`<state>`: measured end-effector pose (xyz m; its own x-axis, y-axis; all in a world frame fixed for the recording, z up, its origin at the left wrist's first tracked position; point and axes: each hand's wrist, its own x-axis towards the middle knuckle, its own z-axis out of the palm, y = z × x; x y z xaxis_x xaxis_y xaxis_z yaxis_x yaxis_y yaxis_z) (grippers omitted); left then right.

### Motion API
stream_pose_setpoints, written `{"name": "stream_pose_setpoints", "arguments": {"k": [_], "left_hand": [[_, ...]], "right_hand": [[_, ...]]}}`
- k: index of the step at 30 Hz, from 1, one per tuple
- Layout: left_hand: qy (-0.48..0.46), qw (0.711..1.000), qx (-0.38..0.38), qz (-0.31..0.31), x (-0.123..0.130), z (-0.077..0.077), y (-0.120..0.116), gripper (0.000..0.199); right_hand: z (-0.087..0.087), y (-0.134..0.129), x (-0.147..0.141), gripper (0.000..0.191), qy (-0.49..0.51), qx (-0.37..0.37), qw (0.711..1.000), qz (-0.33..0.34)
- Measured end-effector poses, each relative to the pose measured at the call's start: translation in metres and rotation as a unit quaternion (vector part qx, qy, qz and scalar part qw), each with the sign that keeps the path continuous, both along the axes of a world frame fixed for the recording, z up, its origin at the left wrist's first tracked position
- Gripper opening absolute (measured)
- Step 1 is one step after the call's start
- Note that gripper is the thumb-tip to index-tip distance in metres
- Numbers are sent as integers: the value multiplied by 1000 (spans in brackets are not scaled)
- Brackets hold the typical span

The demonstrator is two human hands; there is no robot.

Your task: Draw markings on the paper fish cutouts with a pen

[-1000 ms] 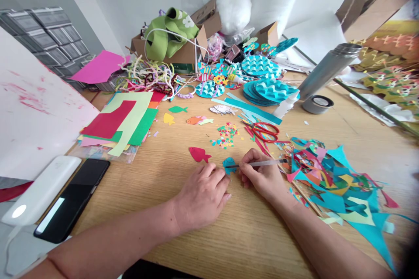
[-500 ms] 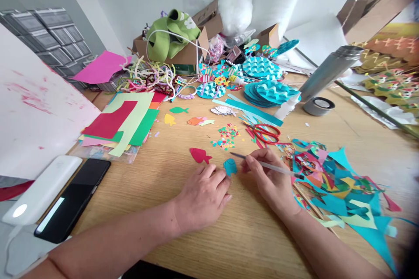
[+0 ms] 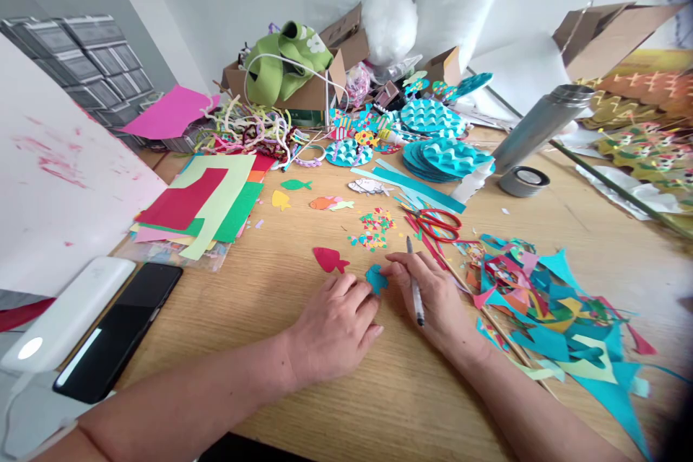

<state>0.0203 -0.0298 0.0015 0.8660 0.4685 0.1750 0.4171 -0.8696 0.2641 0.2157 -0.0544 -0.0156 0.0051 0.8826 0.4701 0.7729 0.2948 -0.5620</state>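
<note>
Blue paper fish (image 3: 375, 279) between left hand (image 3: 340, 325) and right hand (image 3: 436, 296)

Near left: white device (image 3: 68, 310), dark phone (image 3: 119, 336) alongside. Farther off, stack of coloured paper (image 3: 187, 213) on the wooden bench (image 3: 243, 310).

Left of centre: red paper fish (image 3: 329, 258), flat, just beyond left hand's knuckles, tail to the right.

Left hand: palm down on bench, fingers loosely bent, tips at near edge of blue fish. Pressing or pinching: cannot tell, underside hidden.

Blue fish: flat, just right and far of left fingertips, immediately left of right index finger. Partly covered; long axis not certain. Neither hand clearly nearer, fingers seemingly touching from both sides.

Right hand: gripping a pen (image 3: 416, 292) between the fingers, one end pointing far, away from the fish; long axis roughly near to far. Index finger reaching left to the fish.

Beyond: red-handled scissors (image 3: 432, 221). Farther right: heap of paper scraps (image 3: 541, 303).
</note>
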Motion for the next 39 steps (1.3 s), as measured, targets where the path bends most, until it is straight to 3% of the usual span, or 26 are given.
{"name": "stream_pose_setpoints", "arguments": {"k": [5,9,12,18,25,29,35,39], "left_hand": [[-90,992,-50,-68,1,3,1,28],[-154,987,-55,-4,0,5,12,21],[-144,988,-43,37,-2,2,21,24],[-94,995,-26,7,-5,-5,23,45],[-90,996,-11,12,-4,-3,19,36],[-97,995,-15,18,-5,-4,16,33],[-122,987,6,107,-8,-1,28,26],[-70,986,35,150,-11,0,38,24]], "right_hand": [[4,0,-4,21,-2,-3,997,74],[8,-1,-3,20,20,23,998,54],[8,-3,-1,16,24,44,998,29],[9,-6,-2,17,-35,35,997,67],[12,-6,-1,16,-110,47,991,56],[13,-6,0,16,-103,55,993,34],[12,-9,1,15,-39,68,997,20],[12,-10,1,17,-31,69,996,42]]}}
